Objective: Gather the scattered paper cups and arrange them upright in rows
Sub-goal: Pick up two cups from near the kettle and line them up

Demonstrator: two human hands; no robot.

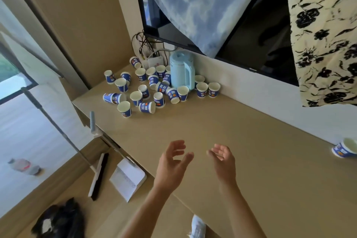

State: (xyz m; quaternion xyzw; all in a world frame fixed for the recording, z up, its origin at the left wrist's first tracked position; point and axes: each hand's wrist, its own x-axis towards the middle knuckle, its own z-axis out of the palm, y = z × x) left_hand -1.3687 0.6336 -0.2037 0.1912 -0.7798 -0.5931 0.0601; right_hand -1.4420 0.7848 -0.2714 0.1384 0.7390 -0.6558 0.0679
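Several blue and white paper cups (136,97) are scattered at the far left end of a beige counter (222,133). Some stand upright, some lie on their sides, such as one (147,107) near the front of the group. One more cup (344,149) lies tilted at the right edge of the view. My left hand (172,160) and my right hand (224,160) hover over the counter's near part, palms facing each other, fingers apart, holding nothing. Both are well short of the cups.
A light blue kettle (182,71) stands among the cups by the wall. Cables and a white box (155,61) sit in the corner. A screen (251,31) hangs above, draped with cloths. On the floor lie a white device (127,178), a bottle (24,166) and a dark bag (59,220).
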